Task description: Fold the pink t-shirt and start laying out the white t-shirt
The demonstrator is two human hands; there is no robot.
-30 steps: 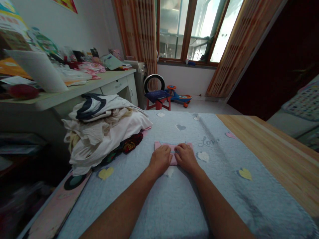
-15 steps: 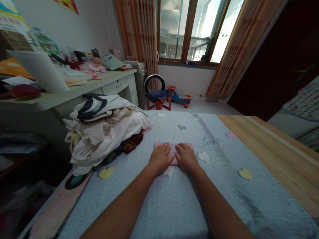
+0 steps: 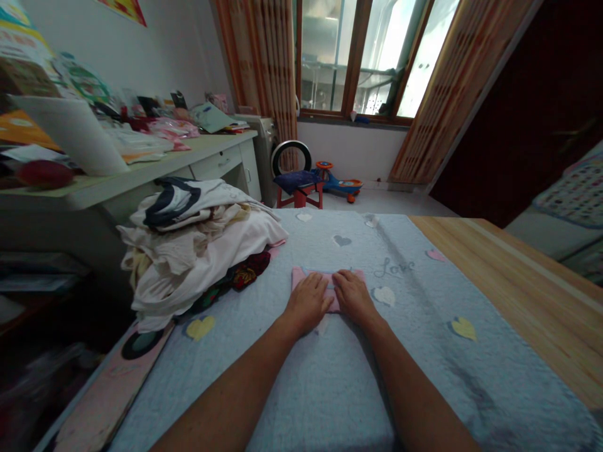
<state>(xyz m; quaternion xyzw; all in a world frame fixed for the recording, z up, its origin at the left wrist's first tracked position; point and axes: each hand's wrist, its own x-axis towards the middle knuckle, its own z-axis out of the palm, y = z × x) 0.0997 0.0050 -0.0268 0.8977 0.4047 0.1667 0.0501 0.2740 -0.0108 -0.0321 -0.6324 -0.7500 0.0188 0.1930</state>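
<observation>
A small pink folded cloth (image 3: 335, 306) lies flat on the pale blue heart-patterned cover (image 3: 330, 383). My left hand (image 3: 308, 302) rests palm down on the cloth's left half, fingers stretched forward. On its right half lies my right hand (image 3: 353, 294), also flat, with its fingers extended. The fingers of both hands point away from me, with a narrow strip of pink showing between them. Much of the cloth is hidden beneath the hands; its far edge and upper left corner show past them.
At the left is a heap of white and dark clothes (image 3: 211, 245), beside a cluttered desk (image 3: 211, 157). Bare wooden boards (image 3: 509, 282) run along the right. Beyond the cover stand a red stool (image 3: 299, 198) and a blue ride-on toy (image 3: 336, 183).
My left hand has slid slightly right and toward me, uncovering more of the cloth's upper left. My right hand has barely moved.
</observation>
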